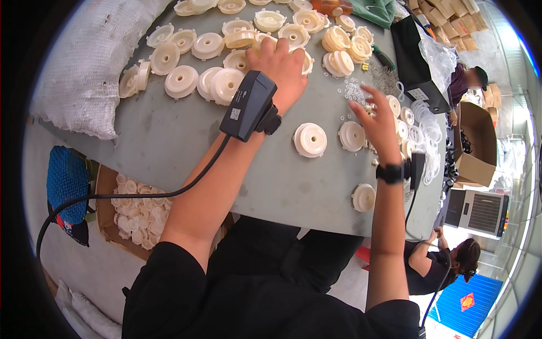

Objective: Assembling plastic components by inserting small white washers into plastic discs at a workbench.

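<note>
My left hand (279, 70) reaches over a group of cream plastic discs at the far side of the table, its fingers apart and its fingertips among them. One cream disc (307, 61) shows partly from beneath its right edge; whether the fingers touch it is hidden. My right hand (380, 125) hovers with thumb and forefinger apart, near a scatter of small white washers (353, 90). Just left of that hand lies a round cream disc (352, 136). Between my two arms rests a stacked-looking cream disc (310, 140), touched by neither hand.
A white woven sack (93, 68) fills the left side. Clear rings (432, 135) lie at the right edge, below a black box (418, 62). A green-handled screwdriver (384, 58) sits beyond the washers. Under the table stands a carton of cream parts (135, 212). Two other people are at right.
</note>
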`<state>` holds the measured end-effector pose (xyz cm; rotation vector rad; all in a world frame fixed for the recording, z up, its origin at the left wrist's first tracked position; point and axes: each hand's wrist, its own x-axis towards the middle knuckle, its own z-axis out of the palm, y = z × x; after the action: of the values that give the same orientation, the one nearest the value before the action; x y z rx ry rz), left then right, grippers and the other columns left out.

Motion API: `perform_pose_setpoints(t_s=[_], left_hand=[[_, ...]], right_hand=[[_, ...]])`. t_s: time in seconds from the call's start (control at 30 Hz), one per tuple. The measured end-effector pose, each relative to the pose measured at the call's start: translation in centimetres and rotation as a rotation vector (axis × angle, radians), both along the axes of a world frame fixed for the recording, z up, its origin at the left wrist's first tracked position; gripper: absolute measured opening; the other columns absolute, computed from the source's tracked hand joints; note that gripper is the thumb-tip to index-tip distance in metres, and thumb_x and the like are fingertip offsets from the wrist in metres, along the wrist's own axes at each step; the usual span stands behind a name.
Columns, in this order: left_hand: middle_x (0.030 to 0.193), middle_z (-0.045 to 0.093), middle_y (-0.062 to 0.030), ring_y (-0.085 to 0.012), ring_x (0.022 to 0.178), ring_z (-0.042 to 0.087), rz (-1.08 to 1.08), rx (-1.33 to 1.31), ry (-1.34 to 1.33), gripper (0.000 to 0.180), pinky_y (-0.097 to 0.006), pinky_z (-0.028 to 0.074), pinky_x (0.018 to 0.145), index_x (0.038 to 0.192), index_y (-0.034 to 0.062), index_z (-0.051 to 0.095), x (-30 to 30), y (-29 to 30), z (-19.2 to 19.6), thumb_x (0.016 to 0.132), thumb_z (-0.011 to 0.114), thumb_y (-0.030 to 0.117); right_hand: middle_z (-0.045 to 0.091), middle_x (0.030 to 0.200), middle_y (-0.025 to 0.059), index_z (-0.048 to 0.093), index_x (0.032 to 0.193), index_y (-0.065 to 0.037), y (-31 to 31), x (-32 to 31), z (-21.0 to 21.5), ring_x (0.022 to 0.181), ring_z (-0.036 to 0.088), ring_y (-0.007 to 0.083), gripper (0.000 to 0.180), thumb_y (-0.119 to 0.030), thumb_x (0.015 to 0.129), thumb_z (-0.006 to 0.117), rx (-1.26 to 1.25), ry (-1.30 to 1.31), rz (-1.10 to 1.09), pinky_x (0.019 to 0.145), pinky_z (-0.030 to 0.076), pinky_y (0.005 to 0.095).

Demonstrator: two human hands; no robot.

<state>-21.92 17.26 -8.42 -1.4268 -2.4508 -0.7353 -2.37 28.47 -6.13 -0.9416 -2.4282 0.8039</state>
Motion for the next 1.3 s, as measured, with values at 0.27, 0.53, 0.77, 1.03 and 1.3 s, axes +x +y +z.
perform_pose_setpoints(t_s=[0.27,0.53,0.77,1.03,1.3], left_hand=[[0.105,0.054,-0.0040,-0.0265,0.108,0.045,-0.010,0.003,0.001,0.029,-0.046,0.038,0.082,0.094,0.0155,0.062,-0.1,-0.3,-0.1,0.069,0.067,0.030],[0.104,0.054,-0.0053,-0.0251,0.106,0.045,-0.012,-0.013,0.002,0.027,-0.047,0.037,0.083,0.095,0.0140,0.062,-0.3,0.0,-0.2,0.072,0.064,0.027],[0.107,0.053,-0.0036,-0.0253,0.108,0.045,-0.023,-0.061,-0.009,0.029,-0.046,0.039,0.082,0.096,0.0154,0.061,-0.5,-0.3,0.1,0.071,0.066,0.030],[0.108,0.053,-0.0030,-0.0244,0.109,0.044,-0.024,-0.038,-0.035,0.029,-0.046,0.037,0.085,0.095,0.0160,0.062,-0.6,-0.4,0.0,0.070,0.067,0.030],[0.105,0.053,-0.0015,-0.0233,0.110,0.042,-0.022,-0.028,-0.036,0.026,-0.045,0.036,0.084,0.091,0.0174,0.062,-0.4,0.0,0.1,0.068,0.068,0.029]], right_hand=[[0.054,0.085,0.0148,0.051,0.096,-0.001,3.5,-3.5,-1.7,0.084,0.054,0.0321,0.043,-0.040,0.080,0.060,0.652,-0.306,0.224,0.074,0.044,0.0399],[0.058,0.080,0.0119,0.052,0.085,-0.007,3.7,-3.6,-2.5,0.070,0.058,0.0332,0.022,-0.029,0.086,0.054,0.655,-0.364,0.211,0.060,0.045,0.0421],[0.058,0.066,0.0124,0.052,0.076,-0.008,3.5,-3.9,-2.6,0.063,0.057,0.0335,0.023,-0.028,0.085,0.054,0.735,-0.386,0.146,0.057,0.046,0.0412],[0.044,0.056,-0.0002,0.051,0.074,-0.007,6.5,-2.3,-1.0,0.047,0.040,0.0104,0.020,-0.022,0.087,0.051,-0.712,0.582,-0.286,0.044,0.033,0.0251],[0.036,0.060,-0.0005,0.047,0.076,-0.006,7.3,0.1,0.1,0.047,0.031,0.0092,0.014,-0.016,0.086,0.045,-1.759,1.239,0.132,0.038,0.025,0.0211]])
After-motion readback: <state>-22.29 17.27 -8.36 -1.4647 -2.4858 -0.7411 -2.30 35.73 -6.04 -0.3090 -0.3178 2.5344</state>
